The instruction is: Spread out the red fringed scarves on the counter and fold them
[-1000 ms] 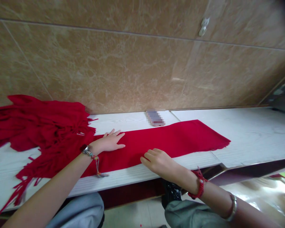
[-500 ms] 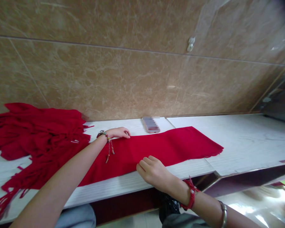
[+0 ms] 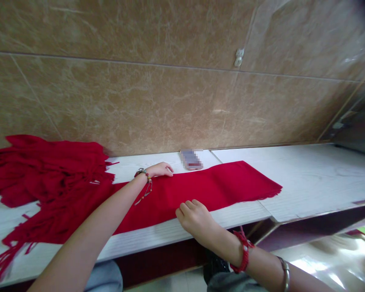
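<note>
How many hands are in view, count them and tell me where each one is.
2. The left hand is at the far edge of the flat red cloth, on the wall side; the right hand is at its near edge. Neither is hidden.

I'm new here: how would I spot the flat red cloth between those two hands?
Find the long white wood-grain counter against the brown marbled wall. On it stretches a flat strip of red cloth, with the left hand at its far edge and the right hand at its near edge. Unlike the crumpled, tasselled red fabric at its left end, it lies smooth.
</note>
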Demonstrator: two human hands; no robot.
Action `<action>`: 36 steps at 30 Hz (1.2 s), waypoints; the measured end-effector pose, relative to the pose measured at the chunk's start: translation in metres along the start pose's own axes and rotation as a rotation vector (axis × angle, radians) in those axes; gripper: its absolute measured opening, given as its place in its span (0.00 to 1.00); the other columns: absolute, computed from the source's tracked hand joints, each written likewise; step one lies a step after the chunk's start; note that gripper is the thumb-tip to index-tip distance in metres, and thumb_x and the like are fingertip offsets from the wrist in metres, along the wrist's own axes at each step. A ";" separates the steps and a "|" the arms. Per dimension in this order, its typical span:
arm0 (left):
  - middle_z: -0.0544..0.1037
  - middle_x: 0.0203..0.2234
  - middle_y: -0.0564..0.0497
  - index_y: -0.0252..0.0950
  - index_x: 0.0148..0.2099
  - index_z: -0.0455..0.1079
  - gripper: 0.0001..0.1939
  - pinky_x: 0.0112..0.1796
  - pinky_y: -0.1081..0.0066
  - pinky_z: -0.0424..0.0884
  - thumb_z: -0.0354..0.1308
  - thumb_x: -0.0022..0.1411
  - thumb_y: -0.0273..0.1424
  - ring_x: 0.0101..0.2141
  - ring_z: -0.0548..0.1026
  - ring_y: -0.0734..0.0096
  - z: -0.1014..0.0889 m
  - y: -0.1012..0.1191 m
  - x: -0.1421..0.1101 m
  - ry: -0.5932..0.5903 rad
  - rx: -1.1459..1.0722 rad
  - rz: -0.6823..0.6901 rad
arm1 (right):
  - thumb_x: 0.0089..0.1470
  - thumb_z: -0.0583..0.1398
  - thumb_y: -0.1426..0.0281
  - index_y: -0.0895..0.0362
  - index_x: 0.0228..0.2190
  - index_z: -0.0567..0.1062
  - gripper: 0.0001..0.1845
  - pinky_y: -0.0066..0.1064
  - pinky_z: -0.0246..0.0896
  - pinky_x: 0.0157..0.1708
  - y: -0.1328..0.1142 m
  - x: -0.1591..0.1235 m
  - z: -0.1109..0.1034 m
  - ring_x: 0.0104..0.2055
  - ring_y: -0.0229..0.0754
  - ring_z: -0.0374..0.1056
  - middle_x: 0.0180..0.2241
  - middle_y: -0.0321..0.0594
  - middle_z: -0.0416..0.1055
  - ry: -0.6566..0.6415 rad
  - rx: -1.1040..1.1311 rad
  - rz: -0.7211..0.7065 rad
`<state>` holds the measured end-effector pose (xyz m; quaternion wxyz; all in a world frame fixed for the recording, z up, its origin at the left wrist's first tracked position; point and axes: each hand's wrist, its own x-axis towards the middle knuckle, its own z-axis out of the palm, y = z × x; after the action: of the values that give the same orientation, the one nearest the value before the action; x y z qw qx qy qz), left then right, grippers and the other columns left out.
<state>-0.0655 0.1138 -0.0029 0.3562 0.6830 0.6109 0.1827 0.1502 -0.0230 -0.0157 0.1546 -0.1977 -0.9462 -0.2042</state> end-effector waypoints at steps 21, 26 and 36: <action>0.75 0.28 0.50 0.34 0.40 0.68 0.11 0.33 0.71 0.67 0.59 0.51 0.28 0.28 0.72 0.75 0.000 0.136 0.046 0.157 -0.565 0.282 | 0.55 0.48 0.80 0.58 0.22 0.67 0.14 0.30 0.43 0.23 0.120 -0.052 -0.078 0.21 0.36 0.52 0.19 0.35 0.61 0.371 -0.336 0.164; 0.76 0.29 0.49 0.33 0.39 0.70 0.09 0.34 0.71 0.68 0.57 0.53 0.26 0.28 0.72 0.75 0.033 0.190 0.096 0.156 -0.505 0.342 | 0.55 0.47 0.79 0.58 0.21 0.68 0.16 0.29 0.45 0.25 0.180 -0.100 -0.086 0.20 0.34 0.53 0.18 0.35 0.61 0.296 -0.446 0.255; 0.70 0.43 0.47 0.33 0.47 0.65 0.14 0.39 0.61 0.69 0.52 0.61 0.34 0.40 0.71 0.66 0.125 0.221 0.183 0.065 -0.147 0.359 | 0.53 0.48 0.79 0.59 0.28 0.70 0.12 0.28 0.47 0.26 0.229 -0.187 -0.020 0.24 0.35 0.61 0.23 0.37 0.68 -0.070 -0.272 0.572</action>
<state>0.2101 0.2577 0.0348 0.3470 0.7467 0.4756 0.3095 0.4185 0.1022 0.0059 0.1454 -0.4817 -0.8208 -0.2703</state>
